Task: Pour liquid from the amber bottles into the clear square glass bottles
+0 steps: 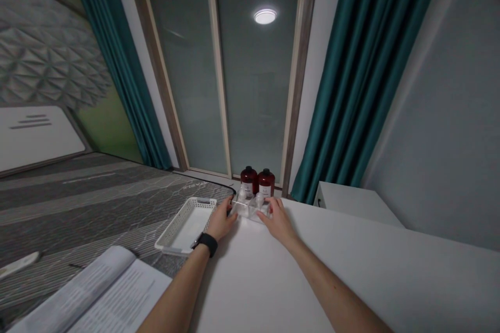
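A clear plastic box (252, 212) with compartments rests at the far end of the white tabletop. Inside it stand what look like small clear bottles (259, 201) with whitish tops; their details are too small to make out. My left hand (222, 218), with a black watch (206, 242) on its wrist, grips the box's left side. On the opposite side, my right hand (278, 219) holds the box with fingers at the back corner and thumb at the front. Just behind the box are two dark red bottles (249, 179) with black caps and white labels.
A white perforated basket (172, 229) sits left of my left hand, on a grey patterned bed (128, 208). Nearer lies an open book (117, 291), with a white stick-like object (19, 264) beyond it. A white cabinet (351, 203) stands at right, below teal curtains (363, 62).
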{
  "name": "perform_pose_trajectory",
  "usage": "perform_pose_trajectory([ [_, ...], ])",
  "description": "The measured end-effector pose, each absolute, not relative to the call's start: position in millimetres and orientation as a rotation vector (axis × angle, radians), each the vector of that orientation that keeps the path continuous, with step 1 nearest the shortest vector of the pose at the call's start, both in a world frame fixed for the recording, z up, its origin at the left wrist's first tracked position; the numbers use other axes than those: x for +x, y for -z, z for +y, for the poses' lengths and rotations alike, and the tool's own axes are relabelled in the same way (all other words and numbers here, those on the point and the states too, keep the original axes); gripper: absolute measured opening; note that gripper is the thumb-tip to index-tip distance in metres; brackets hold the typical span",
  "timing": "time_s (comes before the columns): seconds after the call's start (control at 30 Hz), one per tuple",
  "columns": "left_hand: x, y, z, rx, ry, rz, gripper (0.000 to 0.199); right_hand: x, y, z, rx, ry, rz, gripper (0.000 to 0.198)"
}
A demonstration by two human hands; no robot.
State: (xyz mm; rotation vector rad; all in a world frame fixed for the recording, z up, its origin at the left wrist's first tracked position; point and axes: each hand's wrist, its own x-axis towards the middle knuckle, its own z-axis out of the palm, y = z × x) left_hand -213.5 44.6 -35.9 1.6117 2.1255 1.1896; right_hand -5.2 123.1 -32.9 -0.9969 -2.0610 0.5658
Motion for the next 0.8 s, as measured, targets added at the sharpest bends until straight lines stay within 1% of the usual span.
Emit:
perform_pose_trajectory([
  [0.07, -216.5, 39.0, 42.1, 1.606, -1.154, 2.163, 0.058, -1.6, 34.8, 120.1, -1.025, -0.538, -2.084, 0.052],
  [0.13, -219.3, 41.8, 41.2, 1.617, -1.126, 2.178, 0.052, 4.5, 36.4, 116.5, -1.044, -0.499, -2.128, 0.064],
  [0.2, -221.1, 43.4, 41.9, 1.63, -1.111, 2.188, 0.045, 11.0, 37.4, 113.4, -1.052, -0.458, -2.184, 0.069],
  [0.33, -219.3, 42.0, 45.7, 1.662, -1.094, 2.226, 0.031, 16.2, 37.3, 111.4, -1.076, -0.404, -2.262, 0.073],
  [0.47, -213.5, 37.5, 48.1, 1.705, -1.058, 2.269, 0.016, 11.2, 36.5, 112.7, -1.093, -0.368, -2.295, 0.07],
  [0.57, -211.4, 36.0, 49.1, 1.718, -1.041, 2.294, 0.014, 7.1, 36.8, 113.8, -1.096, -0.352, -2.305, 0.07],
  [0.8, -214.9, 39.8, 51.6, 1.712, -1.048, 2.286, 0.018, 0.4, 40.4, 115.0, -1.117, -0.336, -2.296, 0.074],
])
